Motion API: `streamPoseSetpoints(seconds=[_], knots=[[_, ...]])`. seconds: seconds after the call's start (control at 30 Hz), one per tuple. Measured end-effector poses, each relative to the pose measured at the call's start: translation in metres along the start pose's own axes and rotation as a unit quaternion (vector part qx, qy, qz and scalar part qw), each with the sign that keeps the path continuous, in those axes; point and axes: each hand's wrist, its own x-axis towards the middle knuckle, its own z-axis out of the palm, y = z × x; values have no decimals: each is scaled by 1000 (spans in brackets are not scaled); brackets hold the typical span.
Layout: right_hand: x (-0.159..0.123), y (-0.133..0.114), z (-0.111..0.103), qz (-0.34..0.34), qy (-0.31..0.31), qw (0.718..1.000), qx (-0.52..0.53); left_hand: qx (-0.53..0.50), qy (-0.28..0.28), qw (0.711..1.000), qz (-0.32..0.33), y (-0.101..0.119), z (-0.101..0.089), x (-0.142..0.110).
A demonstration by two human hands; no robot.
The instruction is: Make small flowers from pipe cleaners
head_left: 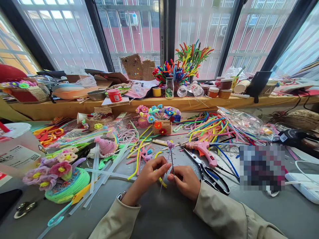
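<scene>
A small purple pipe-cleaner flower [170, 145] stands upright between my hands on thin stems. My left hand [152, 172] is closed, pinching the pale thin stem [162, 184] just under the flower. My right hand [185, 181] is closed on a dark thin stem [172, 163] that runs up to the same flower. Whether the two stems are joined under the petals I cannot tell. To the right of my right hand lie large scissors [209, 171] with black handles. Beyond them rests a pink glue gun [203, 149].
Glue sticks [96, 169] and a green woven piece with flowers [67, 184] lie left. A heap of coloured pipe cleaners [211, 127] is at the back right. A flower basket [161, 127] stands at the back middle. A white power strip [302, 187] lies far right.
</scene>
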Motion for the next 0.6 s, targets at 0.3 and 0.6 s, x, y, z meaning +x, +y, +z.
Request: streamPoseSetpoints(seconds=[0.3, 0.6], knots=[[-1, 1, 0, -1, -15, 1000, 7, -1, -3, 1000, 7, -1, 0, 0], [2, 3, 1, 7, 4, 1000, -19, -14, -14, 1000, -2, -3, 1, 0]])
